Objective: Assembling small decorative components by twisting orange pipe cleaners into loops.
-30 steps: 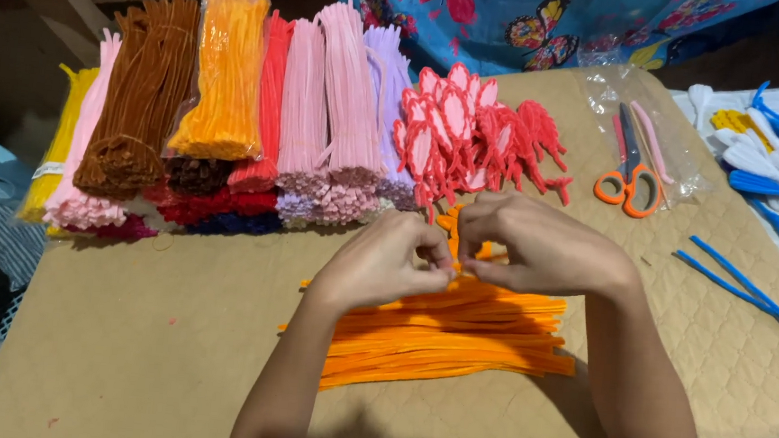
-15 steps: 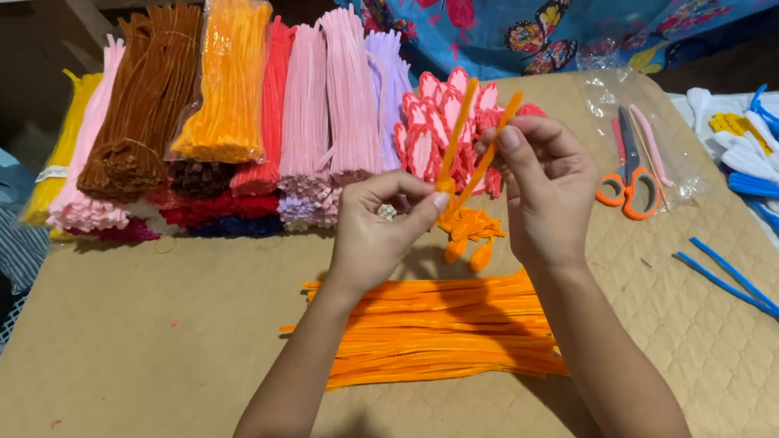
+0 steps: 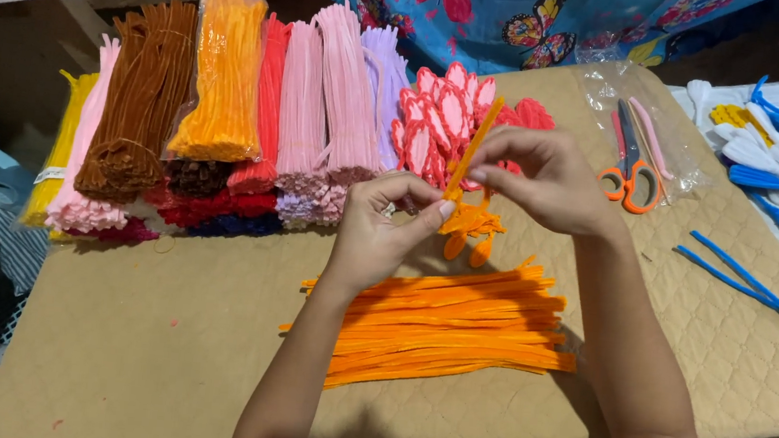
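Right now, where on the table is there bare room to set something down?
Bare quilted mat lies left of the orange pipe cleaner pile, below the coloured bundles. Another patch sits between scissors and blue stems. Around both hands it is crowded.

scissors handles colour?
Orange, on the metal-bladed scissors inside the clear plastic bag; head view.
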